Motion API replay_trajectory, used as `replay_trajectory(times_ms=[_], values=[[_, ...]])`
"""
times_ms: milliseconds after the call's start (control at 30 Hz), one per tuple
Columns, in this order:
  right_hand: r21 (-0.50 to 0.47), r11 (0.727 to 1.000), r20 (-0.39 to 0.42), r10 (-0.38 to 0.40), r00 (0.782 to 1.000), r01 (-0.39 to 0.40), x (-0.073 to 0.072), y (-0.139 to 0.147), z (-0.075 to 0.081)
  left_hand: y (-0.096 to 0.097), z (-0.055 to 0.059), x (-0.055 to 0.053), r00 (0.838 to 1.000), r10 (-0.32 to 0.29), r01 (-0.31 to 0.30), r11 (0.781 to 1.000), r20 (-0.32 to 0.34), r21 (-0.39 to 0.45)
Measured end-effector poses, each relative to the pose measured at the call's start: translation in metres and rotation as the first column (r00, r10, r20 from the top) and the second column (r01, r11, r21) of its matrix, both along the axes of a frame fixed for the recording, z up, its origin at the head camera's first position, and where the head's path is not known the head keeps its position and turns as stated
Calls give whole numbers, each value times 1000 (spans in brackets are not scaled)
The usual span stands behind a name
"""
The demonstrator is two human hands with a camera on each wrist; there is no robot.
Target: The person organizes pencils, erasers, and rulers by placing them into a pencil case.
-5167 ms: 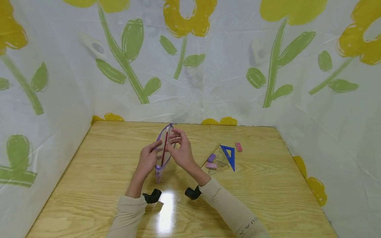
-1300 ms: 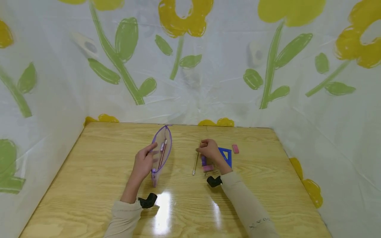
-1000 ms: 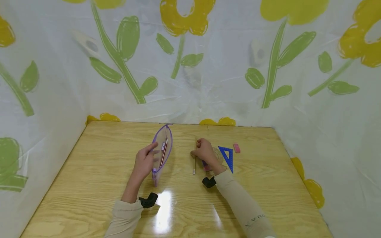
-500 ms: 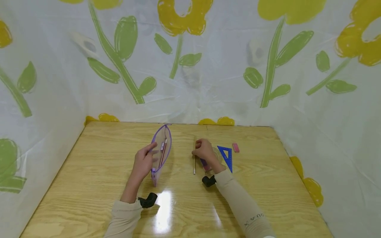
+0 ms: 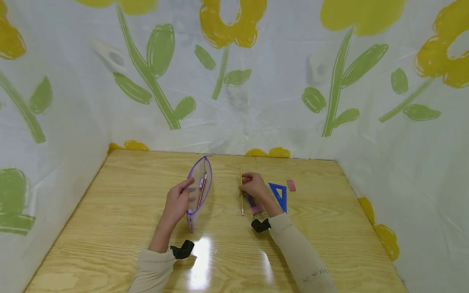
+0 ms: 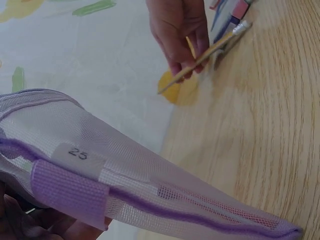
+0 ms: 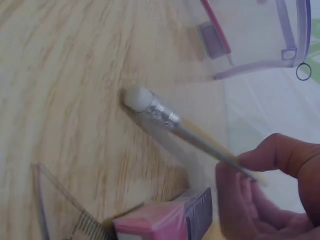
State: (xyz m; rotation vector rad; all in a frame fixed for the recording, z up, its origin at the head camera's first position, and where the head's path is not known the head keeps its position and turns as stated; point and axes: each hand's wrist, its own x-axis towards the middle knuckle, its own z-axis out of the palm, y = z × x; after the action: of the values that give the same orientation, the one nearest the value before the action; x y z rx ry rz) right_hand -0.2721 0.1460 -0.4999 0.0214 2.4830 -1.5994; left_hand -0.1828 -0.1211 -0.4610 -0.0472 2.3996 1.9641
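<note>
My left hand grips the near left side of a see-through mesh pencil pouch with purple trim, its zip opening spread wide. Inside lie a dark red pencil and a small purple-and-white eraser. To the right, my right hand pinches a yellow pencil between thumb and fingers; its white eraser end points toward me, close over the table. Below that hand sit a purple eraser and a pink eraser, partly covered by it.
A blue set square lies right of my right hand, with another pink eraser beyond it. A clear ruler-marked piece lies near the erasers. Flower-print cloth walls the wooden table at the back and sides.
My right hand has left the pouch, moved right and picked up the yellow pencil. Lately the pencil has turned from slanted to nearly straight. The left hand keeps its hold on the pouch.
</note>
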Motion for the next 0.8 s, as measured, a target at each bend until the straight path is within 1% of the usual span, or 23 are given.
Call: replay_trajectory(times_ms=[100,200,333,467,633,800], values=[[-77,997,-23,2,1000,-3,2,1,1,0,-1,1,1000,4,-4,1000,2,-1],[-156,988,-38,8,999,-14,4,2,1,0,-2,1,1000,10,-10,1000,-3,-2],[-221,975,-70,15,997,-30,6,4,0,0,-2,0,1000,7,-7,1000,-20,5],[-250,968,-110,4,994,-32,10,6,-2,0,-2,-1,1000,-2,2,1000,-18,16],[-295,954,-149,15,989,-59,15,7,-1,0,-2,0,1000,-10,10,1000,-15,28],[-331,940,-192,19,981,-83,20,8,-1,1,-1,-2,1000,-1,3,999,-25,51]])
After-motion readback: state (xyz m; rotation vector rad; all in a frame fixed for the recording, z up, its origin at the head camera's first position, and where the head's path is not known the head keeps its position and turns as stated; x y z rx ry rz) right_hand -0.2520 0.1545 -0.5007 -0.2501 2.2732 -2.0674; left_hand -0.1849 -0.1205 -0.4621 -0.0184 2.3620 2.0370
